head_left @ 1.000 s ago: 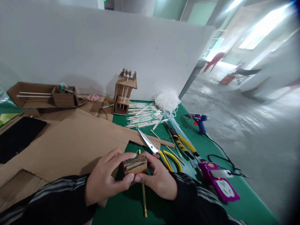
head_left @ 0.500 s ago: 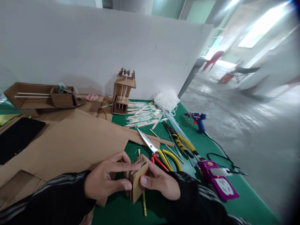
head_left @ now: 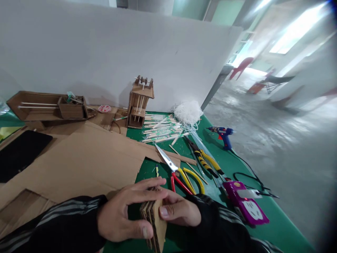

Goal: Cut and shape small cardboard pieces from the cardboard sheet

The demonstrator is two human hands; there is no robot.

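A stack of small cardboard pieces (head_left: 155,221), their cut edges showing, is held upright in front of me. My right hand (head_left: 181,209) grips it from the right, the thumb pressed on its broad face. My left hand (head_left: 129,207) reaches round it from the left, with fingers stretched along the top edge and the thumb against the left side. Just beyond the hands lie scissors (head_left: 175,168) with red and yellow handles. A thin yellow stick-like thing (head_left: 157,170) is partly hidden behind the stack.
Large cardboard sheets (head_left: 86,154) cover the left, with a black phone-like slab (head_left: 23,153). Cardboard models (head_left: 137,102) stand by the wall. Wooden sticks (head_left: 160,128), white string (head_left: 188,112), pliers (head_left: 204,158), a glue gun (head_left: 222,133) and a purple power strip (head_left: 244,202) lie right.
The cardboard stack has come lower and turned upright. My left hand's fingers have spread and moved over its top edge, while the thumb has slid down its side.
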